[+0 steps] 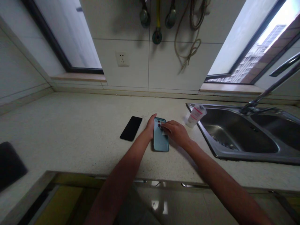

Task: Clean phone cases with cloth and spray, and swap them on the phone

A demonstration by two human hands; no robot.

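Note:
A teal phone (161,142) lies back up on the pale countertop (70,125), its camera end toward the wall. My left hand (150,125) rests against its left edge, fingers bent along the side and steadying it. My right hand (175,131) is over the phone's upper right part, fingers pinched on a small white piece (164,132) pressed onto the back near the camera. A black phone (131,128) lies flat just left of my left hand.
A white tube with a pink label (196,115) lies by the corner of the steel sink (234,153) at the right, with a faucet (264,95) over it. A dark object (10,164) sits at the counter's left edge. A wall socket (122,58) is behind.

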